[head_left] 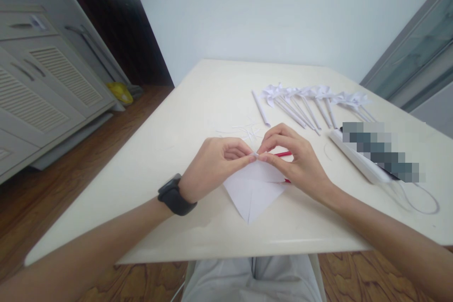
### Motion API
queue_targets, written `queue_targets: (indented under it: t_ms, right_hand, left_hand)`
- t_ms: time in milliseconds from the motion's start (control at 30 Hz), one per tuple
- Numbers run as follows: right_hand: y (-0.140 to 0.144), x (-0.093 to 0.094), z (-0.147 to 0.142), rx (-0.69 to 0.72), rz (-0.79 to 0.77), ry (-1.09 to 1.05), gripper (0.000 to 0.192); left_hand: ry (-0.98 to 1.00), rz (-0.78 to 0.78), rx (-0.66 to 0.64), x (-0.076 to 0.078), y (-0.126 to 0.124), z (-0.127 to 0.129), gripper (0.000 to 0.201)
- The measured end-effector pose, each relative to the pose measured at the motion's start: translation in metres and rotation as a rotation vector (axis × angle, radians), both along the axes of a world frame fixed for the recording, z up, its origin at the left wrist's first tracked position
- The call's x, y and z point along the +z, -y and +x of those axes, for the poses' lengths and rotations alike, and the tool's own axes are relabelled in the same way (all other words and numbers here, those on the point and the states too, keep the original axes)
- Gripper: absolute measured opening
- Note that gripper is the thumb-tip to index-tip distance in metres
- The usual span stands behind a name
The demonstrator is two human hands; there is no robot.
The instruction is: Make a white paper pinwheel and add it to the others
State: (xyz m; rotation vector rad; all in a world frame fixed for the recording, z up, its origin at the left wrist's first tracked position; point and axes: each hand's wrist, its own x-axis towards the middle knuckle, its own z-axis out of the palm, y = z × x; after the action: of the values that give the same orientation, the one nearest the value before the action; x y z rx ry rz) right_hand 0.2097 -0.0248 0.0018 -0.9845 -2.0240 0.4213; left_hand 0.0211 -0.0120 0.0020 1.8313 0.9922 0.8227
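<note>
A white paper square (249, 198), turned cornerwise, lies on the table with slits or creases running from its corners toward the middle. Over its far part, my left hand (226, 155) and my right hand (288, 151) meet fingertip to fingertip. Both are closed in a pinch on a small white piece (255, 154); whether it is a loose strip or the paper's corner is hard to make out. Red parts of an object (283, 154) show by my right hand, which hides the remainder. Thin curled white strips (247, 131) lie just beyond my fingers.
Several white paper pinwheels (311, 96) on rolled paper sticks lie in a row at the back right. A single paper tube (261, 107) is left of them. At right are a long white box (357, 158), a blurred-out dark item and a looped cable (432, 207).
</note>
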Motion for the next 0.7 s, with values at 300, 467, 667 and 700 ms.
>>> queue_targets:
  t_ms: [300, 467, 667, 700]
  right_hand:
    - [-0.0001, -0.0008, -0.0011, -0.009, 0.037, -0.001, 0.004]
    - [-0.0003, -0.0020, -0.0015, -0.039, 0.044, -0.003, 0.006]
    - [0.0005, -0.0042, -0.0027, -0.047, 0.052, -0.016, 0.009]
    - [0.0005, -0.0044, -0.0029, -0.048, 0.057, -0.019, 0.009]
  left_hand:
    - [-0.022, -0.010, -0.004, 0.0021, 0.0021, 0.0012, 0.028]
    - [-0.030, 0.000, -0.008, 0.0022, 0.0013, 0.0007, 0.026]
    - [-0.027, 0.010, -0.005, 0.0014, 0.0013, 0.0005, 0.023]
    - [-0.027, 0.014, -0.004, 0.0013, 0.0013, 0.0005, 0.021]
